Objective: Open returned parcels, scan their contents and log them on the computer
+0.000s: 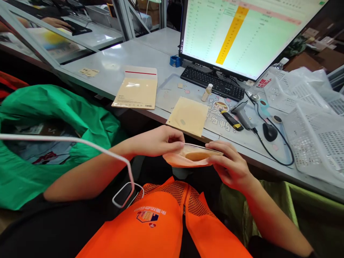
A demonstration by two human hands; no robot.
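Two hands are holding one peach-coloured bag (174, 161) in front of the surface (107, 64), above the lap. The fingers of the left hand (168, 140) are pinching its left end. The fingers of the right hand (232, 163) are gripping its right end, touching both the far and the near lip, and the mouth of the bag is gaping between the hands.

On the surface, one envelope (138, 89) and one yellowish sheet (188, 116) are lying side by side. One small bottle (206, 94), one cutter (231, 120), one scanner (243, 114), one mouse (269, 132) and one keyboard (212, 84) are standing or lying farther to the right, below one monitor (242, 32).

The envelope's nearest corner is reaching over the front edge, and the sheet is coming up to this same edge, just beyond the bag. Between envelope and sheet a narrow gap is showing. More open room is stretching behind the envelope; on the right, white baskets (314, 132) are crowding the surface. Below the left part, one green sack (53, 107) is taking the space.
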